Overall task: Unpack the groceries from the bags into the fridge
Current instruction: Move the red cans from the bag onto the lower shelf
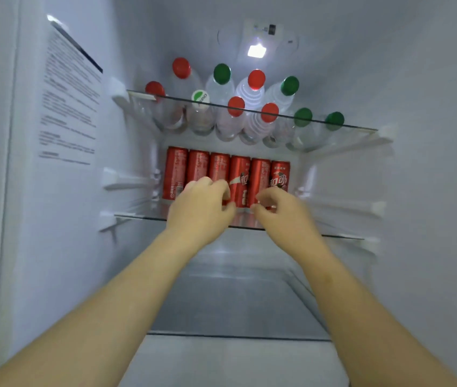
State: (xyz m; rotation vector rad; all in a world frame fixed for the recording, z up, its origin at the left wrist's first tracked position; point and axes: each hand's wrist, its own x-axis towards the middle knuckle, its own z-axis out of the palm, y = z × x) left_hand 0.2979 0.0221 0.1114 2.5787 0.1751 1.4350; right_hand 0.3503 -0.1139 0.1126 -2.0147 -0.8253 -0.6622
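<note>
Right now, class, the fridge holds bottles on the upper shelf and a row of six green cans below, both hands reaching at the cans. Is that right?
Not quite: the head view shows the six cans are red, not green. The bottles and both hands stand as stated.

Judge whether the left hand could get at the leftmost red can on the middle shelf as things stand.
Probably yes. The left hand is already at the can row, and the leftmost red can stands at the row's open end with nothing in front of it.

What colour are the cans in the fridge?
The cans are red with white writing, lined up on the middle shelf; the head view shows them.
</note>
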